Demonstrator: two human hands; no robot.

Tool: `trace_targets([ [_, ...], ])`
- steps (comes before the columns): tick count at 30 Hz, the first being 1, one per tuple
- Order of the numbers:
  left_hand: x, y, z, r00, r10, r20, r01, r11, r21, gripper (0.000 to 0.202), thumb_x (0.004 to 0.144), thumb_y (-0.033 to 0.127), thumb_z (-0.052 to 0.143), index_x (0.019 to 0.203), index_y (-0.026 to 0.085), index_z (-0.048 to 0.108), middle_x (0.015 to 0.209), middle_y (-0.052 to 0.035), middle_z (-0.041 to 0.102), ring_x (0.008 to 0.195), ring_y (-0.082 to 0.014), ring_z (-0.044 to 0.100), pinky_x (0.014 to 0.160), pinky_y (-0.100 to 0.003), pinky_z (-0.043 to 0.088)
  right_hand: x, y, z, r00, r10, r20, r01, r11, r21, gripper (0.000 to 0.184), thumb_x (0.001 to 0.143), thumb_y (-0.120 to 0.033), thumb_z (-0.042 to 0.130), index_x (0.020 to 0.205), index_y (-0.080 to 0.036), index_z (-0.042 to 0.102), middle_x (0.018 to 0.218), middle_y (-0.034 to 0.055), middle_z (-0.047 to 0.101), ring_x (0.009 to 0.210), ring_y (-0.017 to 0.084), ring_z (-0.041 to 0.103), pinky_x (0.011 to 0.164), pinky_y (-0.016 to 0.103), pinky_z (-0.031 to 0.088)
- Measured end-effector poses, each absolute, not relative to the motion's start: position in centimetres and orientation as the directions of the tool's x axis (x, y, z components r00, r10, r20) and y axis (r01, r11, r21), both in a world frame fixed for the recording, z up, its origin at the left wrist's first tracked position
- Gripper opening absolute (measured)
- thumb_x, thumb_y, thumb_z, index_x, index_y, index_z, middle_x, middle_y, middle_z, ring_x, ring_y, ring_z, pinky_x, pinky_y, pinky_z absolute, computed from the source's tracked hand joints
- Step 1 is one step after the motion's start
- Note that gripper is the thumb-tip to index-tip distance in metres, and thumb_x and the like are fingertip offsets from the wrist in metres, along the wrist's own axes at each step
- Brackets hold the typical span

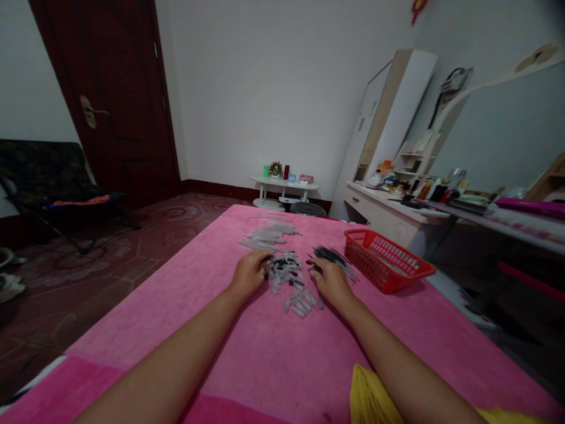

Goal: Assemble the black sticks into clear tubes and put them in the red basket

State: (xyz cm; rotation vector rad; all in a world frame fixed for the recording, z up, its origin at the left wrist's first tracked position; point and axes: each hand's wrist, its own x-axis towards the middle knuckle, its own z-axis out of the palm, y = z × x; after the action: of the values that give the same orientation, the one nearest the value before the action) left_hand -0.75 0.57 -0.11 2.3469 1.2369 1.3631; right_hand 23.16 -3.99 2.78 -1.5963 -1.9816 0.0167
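Observation:
A loose pile of small clear and black pieces that look like pen caps [286,268] lies on the pink cloth [265,353]. At its left edge is my left hand [251,274], fingers curled inward and closed, the tips dark against the pile; what they hold, if anything, is hidden. My right hand [331,281] rests at the right side of the pile, its bent fingers and thumb slightly apart with nothing visible between them. Just beyond it lies a bundle of thin dark sticks like pen refills [330,254]. Translucent tubes like pen barrels [269,234] are spread behind the pile.
A red plastic basket [386,265] stands right of my right hand, with some thin pieces inside. Yellow fabric [373,397] lies under my right forearm. Beyond are a small white table [285,182], a cluttered dresser [388,203] and a folding chair [53,176].

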Motion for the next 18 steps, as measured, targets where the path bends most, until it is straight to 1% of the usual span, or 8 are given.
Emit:
trace_targets([
  [2,-0.7,0.4,-0.1,0.273,0.702,0.657,0.58,-0.665,0.47,0.025,0.081,0.011,0.051,0.099,0.02,0.068,0.096,-0.006,0.071,0.091,-0.0191,0.065,0.081,-0.031,0.05,23.0,-4.0,2.8,-0.116,0.888,0.446,0.841,0.327,-0.432,0.027,0.08,-0.014,0.052,0.1,-0.019,0.07,0.095,0.0057,0.073,0.088,0.019,0.066,0.079,0.028,0.045],
  [3,-0.6,0.4,-0.2,0.287,0.693,0.661,0.58,-0.675,0.456,0.025,0.082,0.011,0.051,0.099,0.02,0.068,0.096,-0.0059,0.071,0.091,-0.0191,0.064,0.081,-0.031,0.05,22.9,-3.9,2.8,-0.118,0.889,0.444,0.812,0.343,-0.472,0.025,0.08,-0.015,0.051,0.096,-0.019,0.07,0.09,0.0051,0.073,0.083,0.019,0.067,0.077,0.027,0.046],
  [6,-0.5,0.2,-0.2,0.324,0.666,0.672,0.576,-0.702,0.419,0.024,0.084,0.013,0.051,0.1,0.02,0.068,0.098,-0.0059,0.07,0.092,-0.0198,0.064,0.082,-0.032,0.049,22.5,-4.0,2.9,-0.089,0.901,0.424,0.74,0.345,-0.577,0.019,0.08,-0.019,0.052,0.086,-0.018,0.07,0.072,0.0022,0.07,0.064,0.017,0.064,0.065,0.026,0.046],
  [9,-0.4,0.0,-0.2,0.351,0.637,0.686,0.555,-0.732,0.395,0.026,0.084,0.013,0.051,0.103,0.021,0.067,0.1,-0.0055,0.07,0.093,-0.0197,0.063,0.083,-0.032,0.049,22.1,-4.0,3.2,-0.048,0.889,0.455,0.723,0.345,-0.598,0.013,0.077,-0.026,0.058,0.073,-0.017,0.067,0.062,0.0012,0.065,0.058,0.016,0.059,0.057,0.025,0.042],
  [11,-0.3,-0.1,-0.1,0.366,0.621,0.693,0.536,-0.75,0.388,0.026,0.085,0.012,0.051,0.104,0.021,0.066,0.099,-0.0053,0.07,0.093,-0.019,0.063,0.082,-0.031,0.049,21.9,-4.0,3.4,-0.032,0.881,0.473,0.698,0.358,-0.62,0.014,0.074,-0.028,0.06,0.068,-0.017,0.065,0.06,0.001,0.062,0.058,0.015,0.056,0.055,0.025,0.039],
  [12,-0.2,-0.2,0.0,0.373,0.615,0.695,0.531,-0.756,0.383,0.026,0.085,0.012,0.051,0.104,0.021,0.066,0.099,-0.0053,0.07,0.093,-0.0188,0.063,0.082,-0.031,0.049,21.8,-4.0,3.4,-0.023,0.882,0.471,0.664,0.366,-0.652,0.013,0.072,-0.028,0.061,0.068,-0.016,0.064,0.06,0.001,0.061,0.058,0.015,0.055,0.054,0.025,0.039],
  [15,-0.1,-0.3,0.1,0.385,0.603,0.698,0.529,-0.765,0.369,0.025,0.084,0.012,0.051,0.103,0.021,0.066,0.098,-0.0056,0.07,0.092,-0.0187,0.063,0.082,-0.03,0.049,21.4,-3.8,3.4,0.006,0.908,0.42,0.485,0.365,-0.795,0.009,0.067,-0.024,0.062,0.07,-0.016,0.063,0.066,0.0017,0.063,0.062,0.016,0.058,0.058,0.025,0.044],
  [18,-0.1,-0.4,0.2,0.389,0.598,0.701,0.535,-0.766,0.357,0.024,0.083,0.011,0.052,0.101,0.02,0.066,0.097,-0.006,0.07,0.091,-0.0188,0.064,0.081,-0.03,0.049,21.1,-3.8,3.3,0.025,0.939,0.342,0.293,0.32,-0.901,0.013,0.062,-0.024,0.065,0.072,-0.017,0.062,0.07,0.0026,0.065,0.067,0.018,0.062,0.063,0.029,0.05],
])
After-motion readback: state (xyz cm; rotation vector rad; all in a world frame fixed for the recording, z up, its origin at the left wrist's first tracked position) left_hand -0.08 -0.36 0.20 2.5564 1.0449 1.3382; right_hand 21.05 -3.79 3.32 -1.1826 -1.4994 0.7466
